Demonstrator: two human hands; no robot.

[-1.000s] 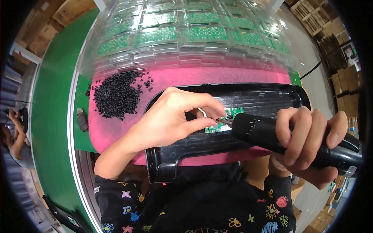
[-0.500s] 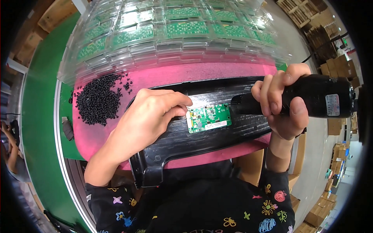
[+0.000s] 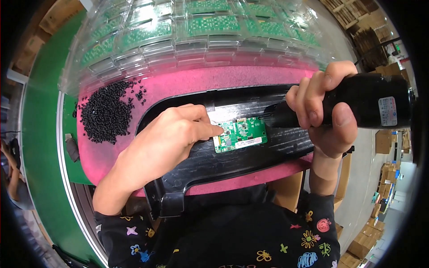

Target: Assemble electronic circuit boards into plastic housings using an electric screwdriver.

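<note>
A green circuit board with a white label strip lies inside a long black plastic housing. My left hand comes over the housing from the left, its fingers curled together and the index fingertip on the board's upper left corner; its thumb is hidden. In my right hand is a black electric screwdriver, held almost level with fingers and thumb wrapped round its body. Its dark front end is by the board's upper right corner; the tip itself is too dark to make out.
A heap of small black screws lies on the pink mat at the left. Clear plastic trays of green boards stand behind. A dark scrap sits on the green surface. Cardboard boxes are at the far right.
My left index finger has stretched from a pinch at the board's edge onto its corner. The view has shifted slightly, and the screwdriver is still by the upper right corner.
</note>
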